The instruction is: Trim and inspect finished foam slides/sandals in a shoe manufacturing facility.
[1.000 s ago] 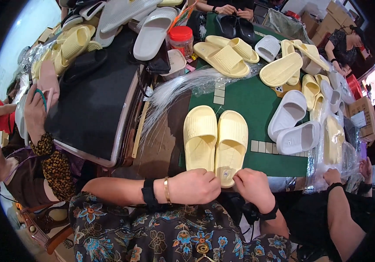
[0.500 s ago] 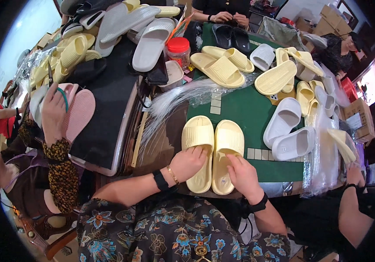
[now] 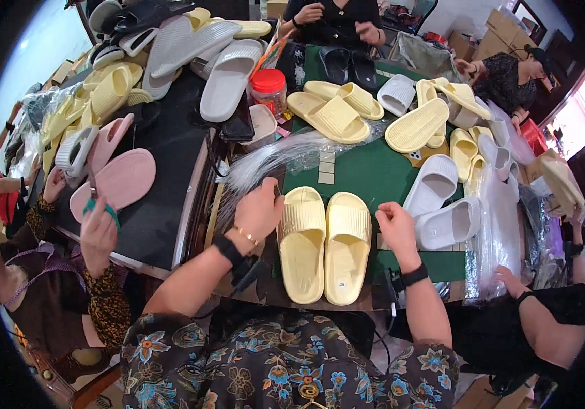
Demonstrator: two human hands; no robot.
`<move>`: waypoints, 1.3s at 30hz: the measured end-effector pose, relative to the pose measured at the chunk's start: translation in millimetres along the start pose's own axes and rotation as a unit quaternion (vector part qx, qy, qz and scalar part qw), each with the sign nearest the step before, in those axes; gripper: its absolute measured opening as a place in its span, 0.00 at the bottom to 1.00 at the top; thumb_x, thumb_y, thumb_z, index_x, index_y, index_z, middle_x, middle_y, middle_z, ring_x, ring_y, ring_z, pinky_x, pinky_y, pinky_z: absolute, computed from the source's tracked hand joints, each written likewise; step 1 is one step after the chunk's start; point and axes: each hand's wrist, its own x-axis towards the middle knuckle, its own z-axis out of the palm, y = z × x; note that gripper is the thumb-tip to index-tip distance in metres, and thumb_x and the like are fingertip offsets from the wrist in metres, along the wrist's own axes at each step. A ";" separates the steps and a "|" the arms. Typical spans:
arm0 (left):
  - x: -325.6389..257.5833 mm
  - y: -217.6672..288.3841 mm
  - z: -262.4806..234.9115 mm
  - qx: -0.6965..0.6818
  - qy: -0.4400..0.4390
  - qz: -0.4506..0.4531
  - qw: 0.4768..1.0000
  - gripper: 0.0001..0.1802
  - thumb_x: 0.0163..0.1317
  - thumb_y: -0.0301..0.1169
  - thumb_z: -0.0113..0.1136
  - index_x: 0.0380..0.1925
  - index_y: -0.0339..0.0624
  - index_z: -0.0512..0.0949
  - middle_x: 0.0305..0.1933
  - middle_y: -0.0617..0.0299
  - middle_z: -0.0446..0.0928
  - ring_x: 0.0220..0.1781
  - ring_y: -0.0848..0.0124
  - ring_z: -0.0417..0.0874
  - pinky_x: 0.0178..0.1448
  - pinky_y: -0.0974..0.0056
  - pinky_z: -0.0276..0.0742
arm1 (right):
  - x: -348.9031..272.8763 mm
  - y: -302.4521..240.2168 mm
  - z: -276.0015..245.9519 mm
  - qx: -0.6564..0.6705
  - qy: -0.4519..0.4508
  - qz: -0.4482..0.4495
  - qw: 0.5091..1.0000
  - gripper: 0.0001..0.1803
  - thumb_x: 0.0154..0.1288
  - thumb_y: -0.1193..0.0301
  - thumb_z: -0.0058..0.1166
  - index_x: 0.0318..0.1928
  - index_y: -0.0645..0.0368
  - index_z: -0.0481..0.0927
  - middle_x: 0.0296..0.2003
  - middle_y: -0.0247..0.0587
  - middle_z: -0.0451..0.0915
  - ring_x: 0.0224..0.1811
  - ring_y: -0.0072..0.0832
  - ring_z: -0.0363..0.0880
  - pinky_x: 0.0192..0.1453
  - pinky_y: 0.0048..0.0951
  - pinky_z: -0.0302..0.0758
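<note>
Two pale yellow slide slippers, the left slipper [image 3: 302, 252] and the right slipper [image 3: 347, 255], stand side by side in front of me, toes pointing away. My left hand [image 3: 261, 210] is beside the left slipper's toe, its fingers pinched together near a bundle of clear plastic strands [image 3: 265, 158]. To the right of the pair, my right hand [image 3: 398, 230] hovers with curled fingers bunched at the tips. Neither hand touches the slippers. Whatever the fingertips hold, if anything, is too small to make out.
Grey slippers [image 3: 439, 221] lie right of my right hand, and more yellow slippers [image 3: 333, 116] behind. A red-lidded jar [image 3: 269, 88] stands back left. At left, a co-worker's hand [image 3: 98, 235] holds a green-handled tool by a pink slipper [image 3: 118, 183]. Clear plastic bags [image 3: 500, 232] cover the right edge.
My hands have come out of the yellow slippers and moved apart to either side. The co-worker's hand at left came nearer with the tool. The person opposite has raised their hands off the black slippers.
</note>
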 end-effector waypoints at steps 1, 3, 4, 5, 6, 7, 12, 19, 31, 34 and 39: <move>7.9 -7.0 4.4 0.034 -0.033 -0.055 0.997 0.18 0.60 0.34 0.58 0.49 0.39 0.70 0.36 0.46 0.82 0.40 0.47 0.83 0.43 0.48 0.79 | 10.0 3.5 5.4 -0.027 -0.008 0.010 1.000 0.13 0.61 0.67 0.57 0.40 0.65 0.81 0.32 0.52 0.84 0.36 0.43 0.84 0.42 0.37 0.79; 17.0 -14.6 17.9 0.037 -0.026 -0.062 0.997 0.20 0.59 0.35 0.60 0.49 0.39 0.71 0.34 0.47 0.83 0.39 0.49 0.84 0.43 0.50 0.79 | 26.3 11.9 20.1 -0.055 -0.016 0.015 0.998 0.15 0.60 0.64 0.58 0.39 0.64 0.81 0.33 0.52 0.84 0.37 0.44 0.84 0.42 0.39 0.79; 21.8 -15.5 22.6 0.040 -0.026 -0.069 0.996 0.22 0.57 0.35 0.63 0.49 0.39 0.72 0.32 0.49 0.84 0.38 0.52 0.85 0.43 0.51 0.80 | 32.3 10.9 25.2 -0.083 -0.026 0.028 0.996 0.17 0.59 0.62 0.59 0.39 0.64 0.81 0.33 0.52 0.84 0.37 0.45 0.84 0.43 0.40 0.79; 23.5 -16.7 27.1 0.003 -0.026 -0.072 0.997 0.22 0.56 0.35 0.64 0.49 0.39 0.73 0.33 0.49 0.84 0.38 0.52 0.85 0.45 0.52 0.80 | 36.9 10.1 29.7 -0.084 -0.032 0.040 0.995 0.17 0.56 0.61 0.60 0.38 0.64 0.81 0.34 0.52 0.84 0.38 0.46 0.83 0.44 0.41 0.79; 24.3 -17.8 31.3 -0.005 -0.022 -0.072 0.997 0.21 0.55 0.33 0.64 0.48 0.38 0.73 0.33 0.50 0.84 0.39 0.52 0.85 0.45 0.52 0.80 | 40.7 9.8 32.4 -0.083 -0.031 0.035 0.995 0.17 0.56 0.61 0.60 0.38 0.64 0.81 0.34 0.52 0.84 0.38 0.46 0.83 0.44 0.41 0.79; 25.9 -16.9 34.0 -0.015 -0.022 -0.076 0.997 0.20 0.55 0.31 0.63 0.48 0.39 0.73 0.33 0.51 0.84 0.39 0.53 0.85 0.45 0.52 0.79 | 42.5 10.0 34.2 -0.088 -0.034 0.023 0.995 0.17 0.56 0.62 0.60 0.37 0.63 0.81 0.33 0.52 0.84 0.38 0.46 0.83 0.44 0.41 0.79; 21.3 -12.0 37.3 -0.030 -0.001 -0.063 0.998 0.16 0.58 0.27 0.58 0.47 0.41 0.72 0.34 0.48 0.82 0.40 0.49 0.83 0.45 0.48 0.78 | 44.5 -0.5 35.1 -0.027 -0.002 -0.014 1.000 0.10 0.56 0.71 0.58 0.37 0.64 0.80 0.30 0.48 0.83 0.34 0.39 0.84 0.42 0.35 0.79; 23.4 8.5 46.9 -0.224 0.054 0.053 0.972 0.06 0.59 0.25 0.58 0.36 0.38 0.79 0.32 0.52 0.80 0.36 0.56 0.82 0.40 0.57 0.78 | 40.8 -34.0 53.1 0.238 -0.039 -0.040 0.970 0.07 0.65 0.75 0.53 0.40 0.65 0.80 0.28 0.35 0.83 0.30 0.19 0.80 0.36 0.22 0.75; 23.3 23.5 61.9 -0.261 0.026 0.096 0.960 0.05 0.59 0.27 0.61 0.34 0.38 0.80 0.31 0.53 0.78 0.33 0.57 0.81 0.38 0.60 0.77 | 25.8 -36.3 75.0 0.310 -0.095 -0.017 0.946 0.06 0.65 0.74 0.53 0.38 0.66 0.79 0.28 0.34 0.82 0.30 0.17 0.79 0.36 0.21 0.75; 22.9 24.5 60.2 -0.251 0.022 0.105 0.962 0.05 0.59 0.27 0.62 0.34 0.37 0.80 0.31 0.53 0.78 0.33 0.57 0.81 0.37 0.60 0.77 | 24.9 -38.7 74.1 0.298 -0.106 -0.027 0.948 0.06 0.65 0.74 0.53 0.38 0.65 0.79 0.29 0.34 0.82 0.30 0.17 0.79 0.36 0.21 0.75; 21.8 24.8 57.5 -0.248 0.022 0.109 0.962 0.05 0.60 0.27 0.62 0.34 0.38 0.81 0.30 0.53 0.78 0.32 0.58 0.81 0.36 0.61 0.76 | 24.0 -44.0 70.0 0.314 -0.113 0.004 0.943 0.06 0.66 0.74 0.53 0.36 0.65 0.78 0.28 0.33 0.82 0.30 0.16 0.78 0.36 0.20 0.74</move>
